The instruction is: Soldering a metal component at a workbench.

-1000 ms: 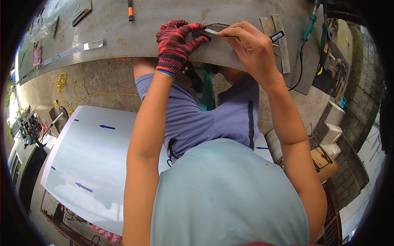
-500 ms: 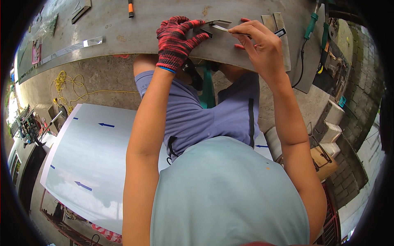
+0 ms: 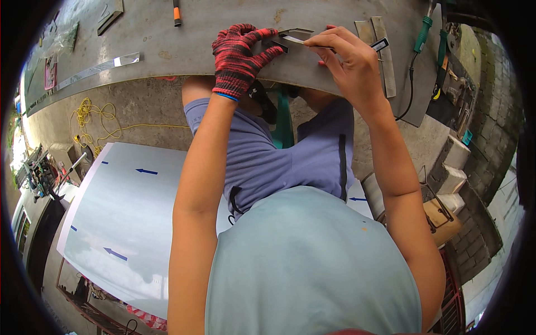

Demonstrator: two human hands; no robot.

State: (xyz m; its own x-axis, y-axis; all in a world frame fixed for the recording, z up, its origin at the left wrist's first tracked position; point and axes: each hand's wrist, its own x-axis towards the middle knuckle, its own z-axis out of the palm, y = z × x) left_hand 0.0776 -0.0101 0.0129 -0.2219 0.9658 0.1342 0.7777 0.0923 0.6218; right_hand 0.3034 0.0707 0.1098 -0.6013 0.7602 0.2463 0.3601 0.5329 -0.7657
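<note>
On the head view, I see the gloved left grip pinching a dark bent metal piece between thumb and fingers at the bench, while the bare right grip holds a slim tool in its fingertips, pale end at the piece; I cannot tell whether they touch. Two flat metal strips lie beside the right knuckles, crowding that side, with a green-handled tool beyond. The near edge curves below both hands; bare surface stretches left toward a shiny strip.
</note>
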